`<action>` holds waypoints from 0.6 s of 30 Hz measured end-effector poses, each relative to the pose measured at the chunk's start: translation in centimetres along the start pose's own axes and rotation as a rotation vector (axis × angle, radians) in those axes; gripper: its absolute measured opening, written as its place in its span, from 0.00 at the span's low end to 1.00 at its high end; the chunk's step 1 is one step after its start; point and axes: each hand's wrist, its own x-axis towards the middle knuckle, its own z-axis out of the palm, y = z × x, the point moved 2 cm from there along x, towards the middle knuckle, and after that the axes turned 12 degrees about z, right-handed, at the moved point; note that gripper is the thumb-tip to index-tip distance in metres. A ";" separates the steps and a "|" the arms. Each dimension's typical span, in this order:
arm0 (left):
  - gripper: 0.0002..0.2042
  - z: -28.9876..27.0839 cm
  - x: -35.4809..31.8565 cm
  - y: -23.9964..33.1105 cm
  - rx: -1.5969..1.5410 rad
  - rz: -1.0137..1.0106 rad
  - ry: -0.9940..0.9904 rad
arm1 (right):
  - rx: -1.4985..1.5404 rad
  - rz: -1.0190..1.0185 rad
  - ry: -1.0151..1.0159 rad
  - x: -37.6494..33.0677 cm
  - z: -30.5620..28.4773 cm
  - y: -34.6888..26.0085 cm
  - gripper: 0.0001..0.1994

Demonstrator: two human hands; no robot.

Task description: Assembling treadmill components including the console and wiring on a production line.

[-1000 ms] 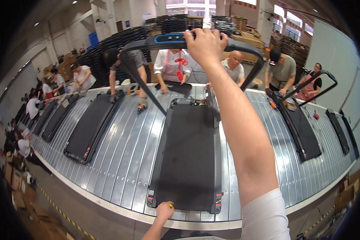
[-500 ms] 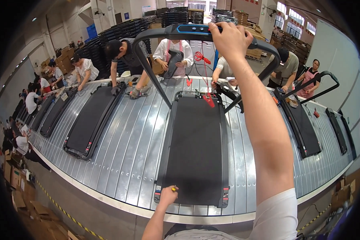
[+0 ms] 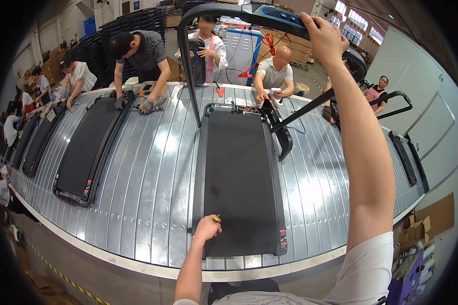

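Note:
A flat treadmill (image 3: pixel 239 168) with a black belt lies lengthwise in front of me. Its black handrail frame (image 3: pixel 191 76) stands raised at the far end and leans over to the right. My right hand (image 3: pixel 324 38) is wrapped round the top bar beside the blue-edged console (image 3: pixel 280 15). Over the near left part of the belt, my left hand (image 3: pixel 207 227) is closed on a small yellow-and-black tool (image 3: pixel 217 219), mostly hidden in the fingers. Wires and a circuit board (image 3: pixel 247 109) show at the treadmill's open far end.
The treadmill rests on a metal roller conveyor (image 3: pixel 152 203). Another treadmill (image 3: pixel 94 147) lies to the left, where a gloved co-worker (image 3: pixel 142 56) bends over it. A seated person (image 3: pixel 275 73) works across from me, beside a black cover (image 3: pixel 282 137). Red cables (image 3: pixel 269 46) hang behind.
The handrail frame has tilted to the right with my right hand on it. My left hand has moved slightly farther up the belt. The red clip no longer hangs over the treadmill's far end.

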 end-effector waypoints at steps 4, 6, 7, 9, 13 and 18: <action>0.11 1.7 0.4 0.4 0.029 0.049 -0.046 | 0.004 -0.004 -0.009 0.0 0.0 0.0 0.27; 0.09 1.9 0.4 0.7 0.032 0.049 -0.015 | -0.002 0.001 -0.050 0.6 -0.1 -0.1 0.27; 0.08 1.9 0.3 0.9 0.034 0.053 -0.001 | -0.008 0.011 -0.090 1.2 0.1 0.1 0.27; 0.09 1.1 0.2 0.2 -0.005 0.043 0.017 | 0.104 -0.057 -0.138 1.6 1.5 1.2 0.26; 0.13 2.0 -2.5 -1.4 0.044 0.017 0.052 | 0.277 -0.172 -0.293 -1.5 1.1 1.8 0.24; 0.20 4.7 -2.9 -0.9 0.158 0.047 0.024 | 0.264 -0.015 -0.293 -0.9 2.5 2.1 0.24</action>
